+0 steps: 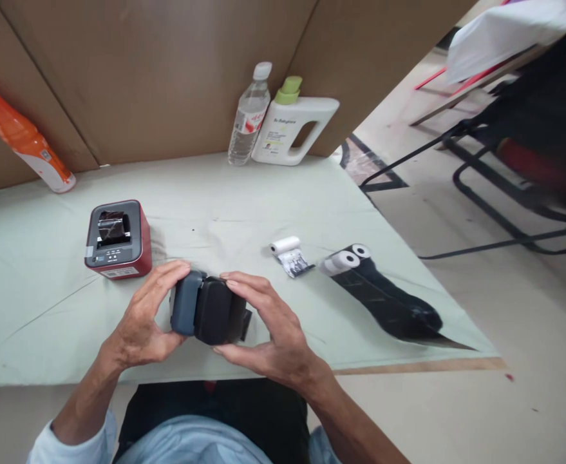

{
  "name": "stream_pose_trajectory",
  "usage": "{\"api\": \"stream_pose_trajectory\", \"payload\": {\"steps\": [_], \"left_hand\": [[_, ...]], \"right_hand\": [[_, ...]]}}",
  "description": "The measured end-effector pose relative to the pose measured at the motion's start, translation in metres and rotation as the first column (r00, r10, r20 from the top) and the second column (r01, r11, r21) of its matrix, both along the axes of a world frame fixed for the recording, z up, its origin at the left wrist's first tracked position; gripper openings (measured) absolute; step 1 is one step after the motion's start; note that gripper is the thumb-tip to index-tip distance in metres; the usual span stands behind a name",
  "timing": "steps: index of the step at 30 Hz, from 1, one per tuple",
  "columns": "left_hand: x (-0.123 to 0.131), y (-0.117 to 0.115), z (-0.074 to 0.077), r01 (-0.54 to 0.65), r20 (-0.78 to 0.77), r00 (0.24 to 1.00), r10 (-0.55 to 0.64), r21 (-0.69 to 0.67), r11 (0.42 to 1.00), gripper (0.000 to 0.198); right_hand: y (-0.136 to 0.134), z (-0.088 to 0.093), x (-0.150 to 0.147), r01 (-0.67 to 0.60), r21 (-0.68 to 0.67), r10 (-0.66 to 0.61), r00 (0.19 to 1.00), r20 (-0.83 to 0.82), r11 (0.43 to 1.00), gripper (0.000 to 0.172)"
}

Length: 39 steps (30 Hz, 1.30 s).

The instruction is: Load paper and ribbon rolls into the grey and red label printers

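Both my hands hold a small boxy device, dark blue on its left part and black on its right, with a seam between the two. My left hand grips the blue side between thumb and fingers. On the black side, my right hand has its fingers along the far edge and its thumb along the near edge. A short dark strip shows at the device's right side. Just beyond my left hand stands a red and black label printer with glossy dark paper in its top slot.
A small paper roll with a printed end lies right of centre. Two white rolls trail long black strips toward the table's right corner. An orange bottle, a water bottle and a white detergent jug stand by the cardboard wall.
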State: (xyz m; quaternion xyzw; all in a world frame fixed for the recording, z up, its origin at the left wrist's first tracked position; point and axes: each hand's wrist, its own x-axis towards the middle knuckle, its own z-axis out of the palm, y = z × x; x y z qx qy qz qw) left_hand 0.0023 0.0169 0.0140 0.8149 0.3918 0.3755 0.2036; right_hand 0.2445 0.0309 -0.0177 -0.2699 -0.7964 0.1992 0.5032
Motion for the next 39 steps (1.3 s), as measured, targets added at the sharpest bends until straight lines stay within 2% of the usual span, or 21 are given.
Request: {"api": "stream_pose_trajectory", "payload": {"steps": [9,25,39], "left_hand": [[0.001,0.001,-0.002,0.050,0.084,0.995,-0.044,-0.071,0.996,0.091],[0.006,-0.002,0.000,0.067,0.162,0.985,-0.055,-0.067,0.995,0.090],[0.001,-0.006,-0.010,0.087,0.282,0.959,-0.035,-0.174,0.981,0.093]], "right_hand": [[-0.002,0.003,0.002,-0.010,-0.026,0.010,1.000,0.003,1.000,0.079],[-0.007,0.005,0.000,0.020,-0.006,-0.020,0.999,-0.037,1.000,0.075],[-0.009,0.010,-0.002,0.046,0.016,-0.045,0.998,-0.042,0.999,0.081]]}}
